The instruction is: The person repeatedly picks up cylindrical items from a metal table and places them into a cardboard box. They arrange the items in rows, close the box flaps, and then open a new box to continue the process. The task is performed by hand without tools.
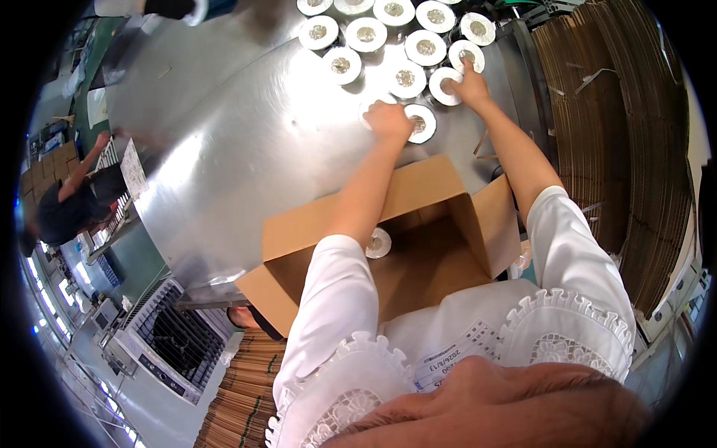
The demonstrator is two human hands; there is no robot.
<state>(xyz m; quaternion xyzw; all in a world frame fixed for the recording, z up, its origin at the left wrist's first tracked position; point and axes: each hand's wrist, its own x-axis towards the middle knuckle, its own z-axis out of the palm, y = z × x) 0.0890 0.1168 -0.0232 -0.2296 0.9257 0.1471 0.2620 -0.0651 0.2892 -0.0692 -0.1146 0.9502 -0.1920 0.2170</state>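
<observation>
Several round white-rimmed rolls with shiny, crinkled centres [366,34] stand on the metal table, beyond the box. My left hand [390,122] is closed at two of them, one [423,125] on its right and one mostly hidden behind its fingers. Farther right, my right hand [472,88] has its fingers curled over two neighbouring rolls, the nearer one [442,87] and the farther one [467,54]. Between my body and the table sits an open cardboard box [328,224], its flaps spread. Inside it, partly behind my left arm, a similar white-rimmed roll [380,244] shows.
The shiny metal table [239,142] stretches left. Stacks of flat cardboard [612,134] stand along the right, with more flat cardboard [243,388] at lower left. Another person [82,198] in dark clothes is at far left. A dark-gloved hand [170,7] shows at the top left.
</observation>
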